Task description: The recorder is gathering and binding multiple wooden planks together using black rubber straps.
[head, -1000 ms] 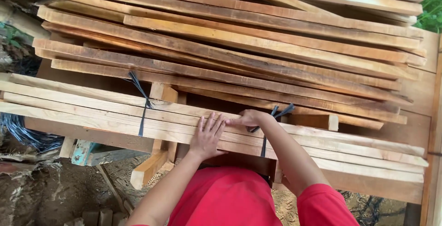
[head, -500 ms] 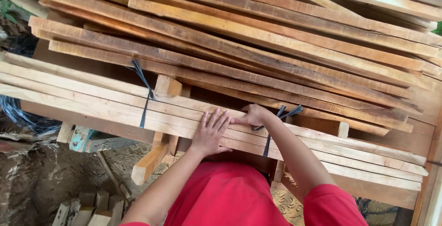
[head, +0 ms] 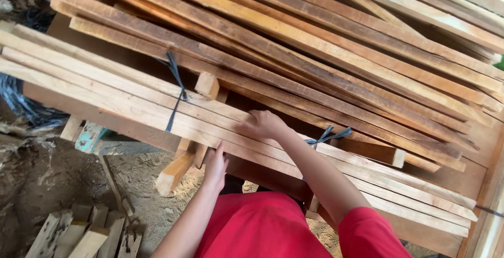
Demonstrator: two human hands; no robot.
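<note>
The left hand [head: 216, 164] cups the near edge of the bundle [head: 131, 100], fingers curled under it, thumb side up. The right hand [head: 264, 124] lies on top, fingers bent over a slat. The pale slats sit across the bench [head: 105, 124], bound by two black straps [head: 176, 92]. They look stiff, long and fairly heavy together; gripping between the straps seems best. Darker boards [head: 325, 53] are stacked beyond.

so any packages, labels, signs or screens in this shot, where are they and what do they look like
No labels, signs or screens in view.
Nearest to a package: bundle of pale wooden slats, long and flat, lying under both hands, tied with two dark straps.
Left hand at its near edge; right hand on top.
</note>
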